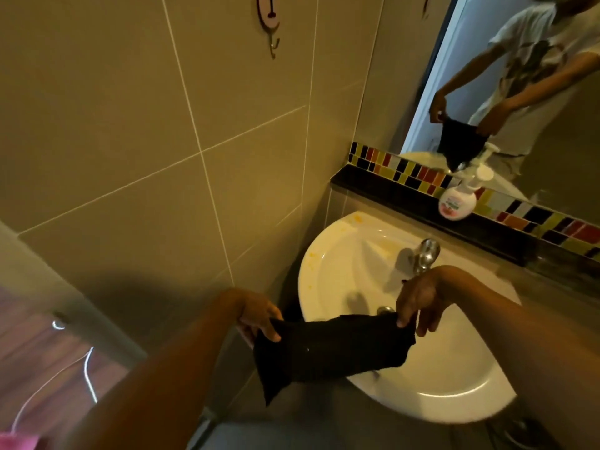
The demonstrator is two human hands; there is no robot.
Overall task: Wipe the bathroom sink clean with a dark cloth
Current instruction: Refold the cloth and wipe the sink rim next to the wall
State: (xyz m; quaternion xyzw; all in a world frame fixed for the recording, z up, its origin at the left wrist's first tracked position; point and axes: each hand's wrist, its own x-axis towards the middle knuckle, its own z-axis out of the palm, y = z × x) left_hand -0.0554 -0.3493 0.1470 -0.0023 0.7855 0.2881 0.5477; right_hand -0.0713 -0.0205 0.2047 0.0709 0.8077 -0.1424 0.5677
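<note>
A white wall-hung sink point(334, 267) sits right of centre, with yellowish stains on its back left rim and near the tap. The dark cloth point(328, 347) is stretched in the air above the sink's front left edge. My left hand point(259, 319) pinches its left end and my right hand point(417, 303) pinches its right end. The cloth hangs slack below both hands and does not touch the basin. A chrome tap point(427, 253) stands at the back of the sink, and the metal drain point(384, 310) shows just left of my right hand.
A black ledge point(389, 190) with a coloured mosaic strip runs behind the sink and carries a white pump soap bottle point(459, 199). A mirror point(519, 92) above reflects a person holding the cloth. Beige tiled wall with a hook point(272, 43) stands to the left.
</note>
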